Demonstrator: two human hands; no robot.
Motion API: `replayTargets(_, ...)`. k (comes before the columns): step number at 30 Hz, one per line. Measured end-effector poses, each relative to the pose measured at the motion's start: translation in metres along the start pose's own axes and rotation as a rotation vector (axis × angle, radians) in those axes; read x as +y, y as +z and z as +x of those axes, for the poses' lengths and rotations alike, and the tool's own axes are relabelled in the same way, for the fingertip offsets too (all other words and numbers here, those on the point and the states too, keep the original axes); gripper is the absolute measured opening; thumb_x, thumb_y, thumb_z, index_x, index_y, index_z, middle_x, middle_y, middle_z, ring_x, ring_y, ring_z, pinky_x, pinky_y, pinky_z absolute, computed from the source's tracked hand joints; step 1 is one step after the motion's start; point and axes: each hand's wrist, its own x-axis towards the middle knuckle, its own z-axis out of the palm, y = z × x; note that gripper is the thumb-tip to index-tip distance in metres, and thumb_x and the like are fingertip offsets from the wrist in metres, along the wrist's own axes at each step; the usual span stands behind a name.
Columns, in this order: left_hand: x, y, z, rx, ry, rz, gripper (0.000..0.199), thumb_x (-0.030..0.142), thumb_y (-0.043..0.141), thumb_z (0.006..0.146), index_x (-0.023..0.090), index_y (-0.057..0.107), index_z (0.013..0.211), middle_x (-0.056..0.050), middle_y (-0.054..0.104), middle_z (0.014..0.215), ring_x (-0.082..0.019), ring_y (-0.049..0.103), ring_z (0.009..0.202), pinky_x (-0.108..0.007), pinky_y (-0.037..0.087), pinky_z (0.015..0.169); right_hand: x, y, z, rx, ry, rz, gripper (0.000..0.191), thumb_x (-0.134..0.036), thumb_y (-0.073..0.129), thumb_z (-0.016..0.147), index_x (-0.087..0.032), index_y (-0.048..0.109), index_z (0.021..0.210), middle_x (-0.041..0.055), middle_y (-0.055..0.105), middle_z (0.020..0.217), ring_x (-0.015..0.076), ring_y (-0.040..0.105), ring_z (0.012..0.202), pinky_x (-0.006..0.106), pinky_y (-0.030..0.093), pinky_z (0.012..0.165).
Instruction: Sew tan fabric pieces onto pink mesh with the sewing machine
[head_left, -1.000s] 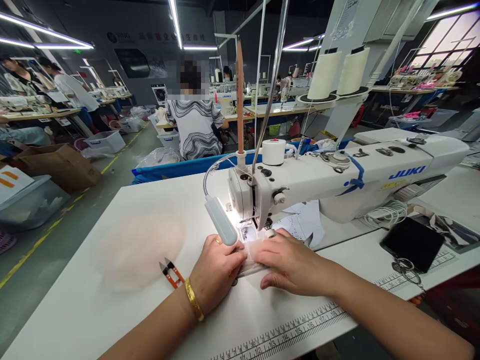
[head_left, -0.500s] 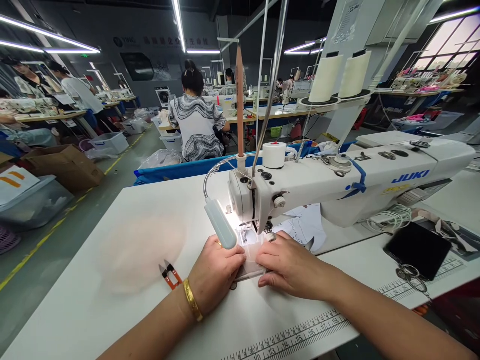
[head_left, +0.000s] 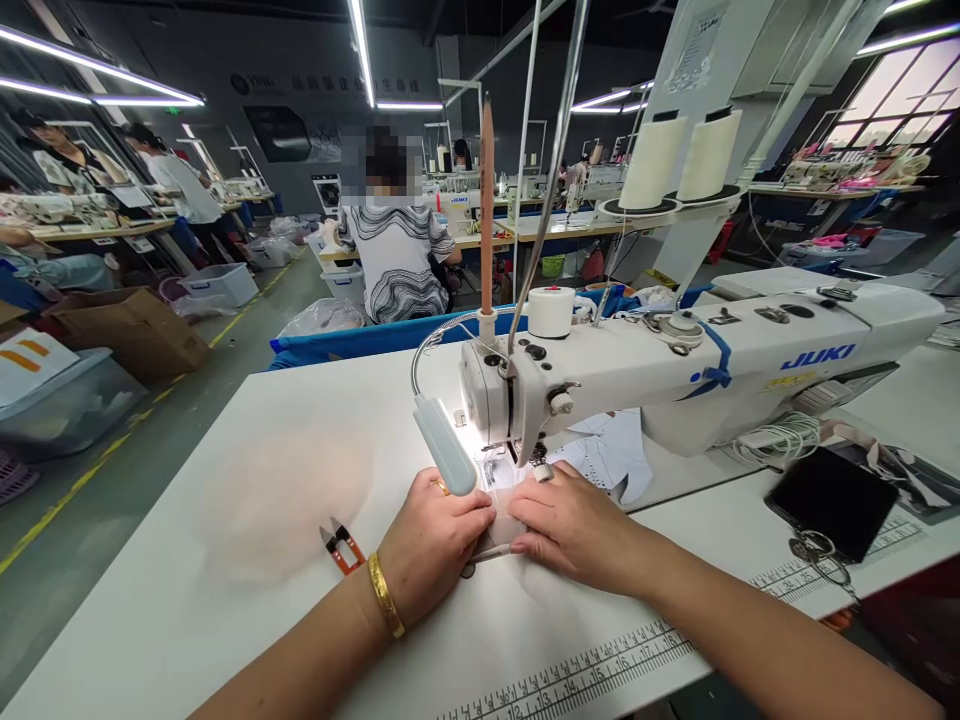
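My left hand, with a gold bangle at its wrist, has its fingers pressed together on sheer pale fabric just in front of the needle area of a white sewing machine. Opposite it, my right hand pinches the same fabric, fingers curled and thumb tucked below. Only a narrow strip of the cloth shows between the hands. A grey lamp lights the presser foot and partly covers my left fingers. Orange-handled thread snips lie beside my left wrist, near a pale, see-through pile of fabric.
A paper pattern lies under the machine arm. A dark phone-like slab with keys sits at the right. A printed ruler runs along the front table edge. Thread cones stand behind. A co-worker sits ahead.
My right hand has shifted slightly left, nearer my left hand, narrowing the visible strip of fabric. My left hand stays nearly in place. The view has moved slightly.
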Motion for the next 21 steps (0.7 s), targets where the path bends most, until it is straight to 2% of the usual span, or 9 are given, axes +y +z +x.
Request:
replayTargets(11, -0.012, 0.006, 0.003, 0.038, -0.050, 0.023, 0.030, 0.011, 0.047, 0.100, 0.025, 0.074, 0.094, -0.003, 0.078, 0.091, -0.022, 0.069, 0.093, -0.041, 0.046, 0.092, 0.004, 0.006, 0.008, 0.002, 0.053, -0.022, 0.025, -0.041, 0.062, 0.103, -0.019, 0.065, 0.091, 0.0052, 0.071, 0.094, 0.0255, 0.055, 0.092, 0.042, 0.042, 0.086)
replayTargets(16, -0.019, 0.011, 0.003, 0.061, -0.064, 0.047, 0.029, 0.016, 0.048, 0.102, 0.025, 0.075, 0.099, -0.004, 0.076, 0.088, -0.022, 0.068, 0.095, -0.041, 0.048, 0.094, 0.006, 0.007, 0.011, 0.015, 0.085, -0.009, 0.022, -0.040, 0.062, 0.103, -0.020, 0.067, 0.096, 0.0070, 0.070, 0.093, 0.0267, 0.056, 0.096, 0.041, 0.044, 0.087)
replayTargets(21, -0.021, 0.011, 0.003, 0.041, -0.111, 0.024, 0.031, 0.020, 0.043, 0.103, 0.022, 0.074, 0.100, -0.007, 0.077, 0.099, -0.025, 0.068, 0.101, -0.044, 0.048, 0.095, 0.007, 0.006, 0.012, 0.050, 0.102, -0.006, 0.023, -0.042, 0.058, 0.105, -0.022, 0.069, 0.106, 0.0090, 0.070, 0.099, 0.0274, 0.056, 0.095, 0.040, 0.046, 0.086)
